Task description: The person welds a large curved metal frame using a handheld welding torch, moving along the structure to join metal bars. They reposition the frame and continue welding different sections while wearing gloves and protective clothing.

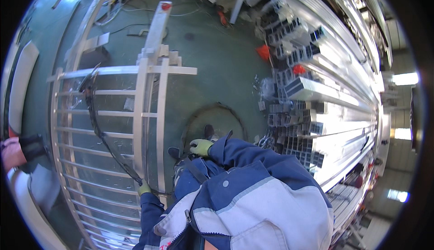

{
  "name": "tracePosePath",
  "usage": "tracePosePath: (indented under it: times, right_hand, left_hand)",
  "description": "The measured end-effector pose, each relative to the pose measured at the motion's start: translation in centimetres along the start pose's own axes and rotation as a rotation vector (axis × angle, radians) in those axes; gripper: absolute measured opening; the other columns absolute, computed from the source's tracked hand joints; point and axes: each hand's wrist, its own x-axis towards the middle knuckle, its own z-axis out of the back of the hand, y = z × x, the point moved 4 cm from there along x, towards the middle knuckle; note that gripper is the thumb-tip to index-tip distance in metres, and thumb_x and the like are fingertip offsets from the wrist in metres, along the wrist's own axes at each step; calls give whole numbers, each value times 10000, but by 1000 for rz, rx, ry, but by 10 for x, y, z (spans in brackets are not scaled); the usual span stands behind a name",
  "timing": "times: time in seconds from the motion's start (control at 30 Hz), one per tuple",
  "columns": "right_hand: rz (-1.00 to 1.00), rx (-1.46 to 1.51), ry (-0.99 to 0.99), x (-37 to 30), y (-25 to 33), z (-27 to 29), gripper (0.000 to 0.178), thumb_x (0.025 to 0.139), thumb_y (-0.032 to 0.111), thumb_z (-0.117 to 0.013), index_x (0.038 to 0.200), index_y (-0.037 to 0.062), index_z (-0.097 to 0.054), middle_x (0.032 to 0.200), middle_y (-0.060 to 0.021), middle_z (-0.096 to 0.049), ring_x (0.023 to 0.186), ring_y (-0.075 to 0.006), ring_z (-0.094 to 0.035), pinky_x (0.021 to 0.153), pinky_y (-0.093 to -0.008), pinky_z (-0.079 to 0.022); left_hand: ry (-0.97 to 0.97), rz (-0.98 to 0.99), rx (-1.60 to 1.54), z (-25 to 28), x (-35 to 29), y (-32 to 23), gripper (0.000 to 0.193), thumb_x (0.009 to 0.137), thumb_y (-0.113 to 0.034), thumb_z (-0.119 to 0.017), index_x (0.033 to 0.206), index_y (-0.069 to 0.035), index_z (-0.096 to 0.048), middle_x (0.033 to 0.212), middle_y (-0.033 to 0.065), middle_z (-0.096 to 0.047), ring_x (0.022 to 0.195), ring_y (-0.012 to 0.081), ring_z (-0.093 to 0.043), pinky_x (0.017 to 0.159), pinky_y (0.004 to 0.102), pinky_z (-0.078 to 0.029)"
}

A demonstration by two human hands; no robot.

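Observation:
My left hand (144,188), in a yellow-green glove, is closed around a dark cable (118,157) beside the near part of a silver metal frame (140,137). From there the cable runs up across the frame's bars, and its far end (89,83) rests near the top crossbar. My right hand (201,147), gloved alike, is curled in front of my body, above my shoes. What its fingers hold, if anything, is hidden. A loop of dark cable (219,105) lies on the green floor just beyond it.
Stacked silver metal profiles (325,91) fill the right side, their open ends facing the floor space. An orange-handled tool (222,18) and loose wires lie at the far side. White curved panels (23,80) stand at left, near a pink and black shape (22,152) I cannot make out.

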Motion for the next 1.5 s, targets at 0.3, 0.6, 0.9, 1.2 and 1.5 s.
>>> tracePosePath:
  times: [0.3,0.6,0.9,1.2,1.5]
  right_hand:
    - [-25,188,-169,0,-125,65,483,873,388,-632,1252,89,-660,1135,-194,-701,1074,-327,-669,940,-378,-509]
    - [-137,937,-454,-71,-277,96,293,915,178,-580,1143,23,-680,942,-150,-712,865,-241,-689,745,-342,-534]
    - [-448,285,-392,-37,-475,-75,297,953,165,-473,1126,28,-672,1131,-213,-672,1061,-364,-643,883,-468,-510]
    - [0,88,-288,-78,-383,80,232,920,181,-589,1115,58,-611,900,-115,-657,752,-265,-660,616,-443,-532]
    - [-351,942,-469,-11,-290,284,526,936,184,-633,1420,47,-478,1030,-86,-678,711,-183,-659,576,-302,-542]
  left_hand:
    - [385,-74,142,-106,-57,-130,427,923,-365,-647,1121,13,-666,1018,133,-709,900,193,-629,813,356,-499]
    - [780,-251,189,-254,-140,-333,375,944,-258,-677,1225,-10,-657,925,21,-659,780,94,-586,675,236,-477]
    - [886,-539,651,-268,-182,-441,428,956,-346,-607,1237,-30,-671,1212,172,-690,1135,269,-651,990,350,-483]
    - [763,-243,517,-227,-149,-362,430,933,-378,-620,1197,-46,-694,1093,138,-732,1021,225,-675,900,346,-511]
    - [623,-122,182,-228,-106,-325,422,912,-401,-614,1138,-57,-709,1100,161,-723,1008,275,-683,912,377,-511]
